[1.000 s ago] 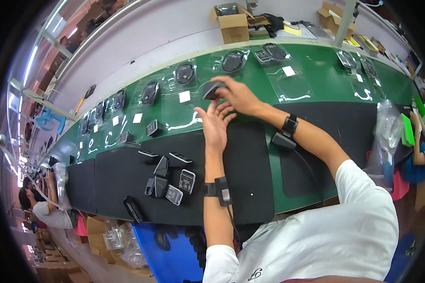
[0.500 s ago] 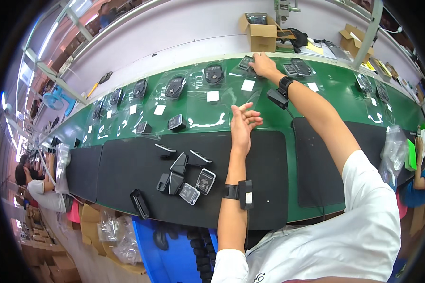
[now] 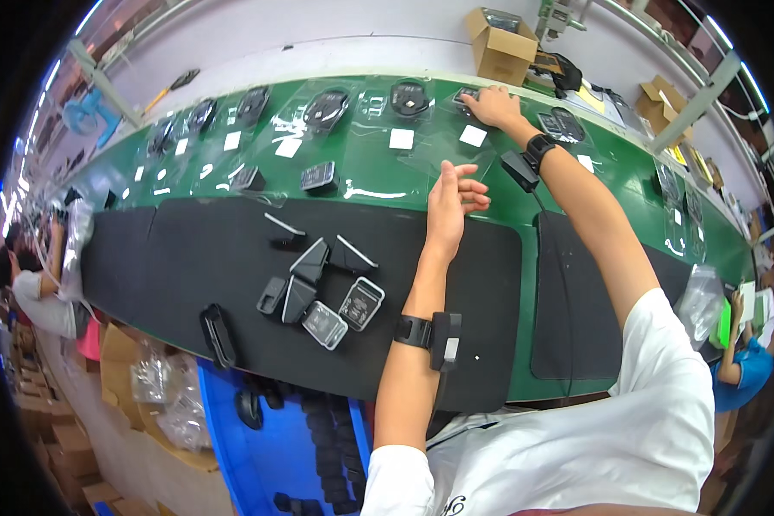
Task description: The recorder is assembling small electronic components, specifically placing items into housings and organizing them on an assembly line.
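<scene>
My right hand (image 3: pixel 497 107) reaches to the far side of the green table, its fingers closed on a small dark rectangular device (image 3: pixel 465 96) on a clear plastic bag. The fingertips partly hide the device. My left hand (image 3: pixel 456 206) hovers over the table's middle, palm turned sideways, fingers apart and holding nothing. A white square card (image 3: pixel 472 135) lies between the two hands. Left of the right hand, a round black device (image 3: pixel 409 100) rests on another clear bag, with a white card (image 3: pixel 402 138) in front.
More bagged black devices (image 3: pixel 327 109) line the far edge. Several black stands and devices (image 3: pixel 299 298) sit on the black mat (image 3: pixel 189 258). A blue bin (image 3: pixel 224 434) with black parts stands below the near edge. An open carton (image 3: pixel 500 53) is at the back. Other people work at both sides.
The view has shifted, moving the table's contents within the picture. My right hand stays at the small device; my left hand stays raised with its fingers apart.
</scene>
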Tool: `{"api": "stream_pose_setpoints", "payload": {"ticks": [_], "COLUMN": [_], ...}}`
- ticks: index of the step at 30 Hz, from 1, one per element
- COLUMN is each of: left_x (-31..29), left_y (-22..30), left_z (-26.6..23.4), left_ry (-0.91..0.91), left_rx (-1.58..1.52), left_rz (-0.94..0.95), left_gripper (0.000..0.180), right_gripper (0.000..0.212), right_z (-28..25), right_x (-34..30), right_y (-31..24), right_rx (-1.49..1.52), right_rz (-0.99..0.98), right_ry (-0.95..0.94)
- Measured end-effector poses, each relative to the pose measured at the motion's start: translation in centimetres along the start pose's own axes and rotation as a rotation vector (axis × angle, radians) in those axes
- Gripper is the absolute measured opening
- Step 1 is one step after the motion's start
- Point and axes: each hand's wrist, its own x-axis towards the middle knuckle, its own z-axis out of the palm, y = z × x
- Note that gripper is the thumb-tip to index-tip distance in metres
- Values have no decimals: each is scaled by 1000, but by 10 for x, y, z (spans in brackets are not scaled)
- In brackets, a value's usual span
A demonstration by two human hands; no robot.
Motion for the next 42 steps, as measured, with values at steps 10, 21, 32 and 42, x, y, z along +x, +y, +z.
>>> {"api": "stream_pose_setpoints", "payload": {"ticks": [10, 21, 32, 42], "left_x": [1, 1, -2, 7], "left_y": [15, 24, 31, 26], "left_z": [1, -23, -18, -22], "left_ry": [404, 988, 1017, 744], "left_rx": [346, 634, 881, 140], "left_rz": [390, 763, 653, 479], "left_gripper": [44, 22, 77, 34], "right_gripper": [61, 55, 34, 44], "right_z": [7, -3, -72, -71], "right_x": [-10, -89, -93, -48], "right_y": [-2, -171, -129, -102], "right_rx": [-8, 602, 857, 932], "right_rz": [-87, -995, -802, -654], "right_ry": [-8, 37, -441, -568]}}
